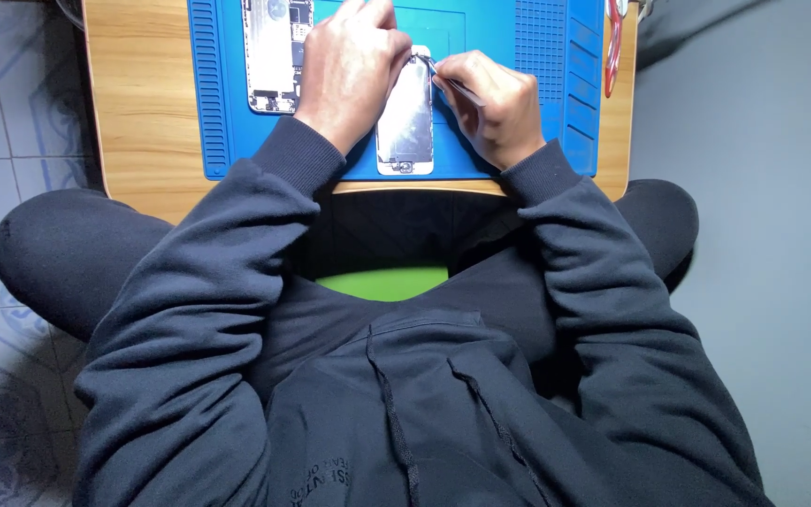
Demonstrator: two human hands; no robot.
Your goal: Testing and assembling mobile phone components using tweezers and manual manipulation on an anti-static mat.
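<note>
Pale wood is the widest surface before us: the light wooden desk (138, 103), carrying a blue rubber work mat with ridged side strips (481, 160). On the mat lie two phone parts. The opened phone body with exposed boards (269, 70) sits at the left, partly under our left wrist. Just beside it, near the mat's front edge, lies the silver metal-backed phone screen panel (405, 127). Our left hand (349, 66) rests over the panel's top, fingers curled down and pressing on it. Our right hand (490, 103) pinches the thin metal tweezers (452, 86), fingers closed narrowly around them, the tip touching the panel's upper right corner. A red-handled tool (612, 47) lies at the mat's right edge.
</note>
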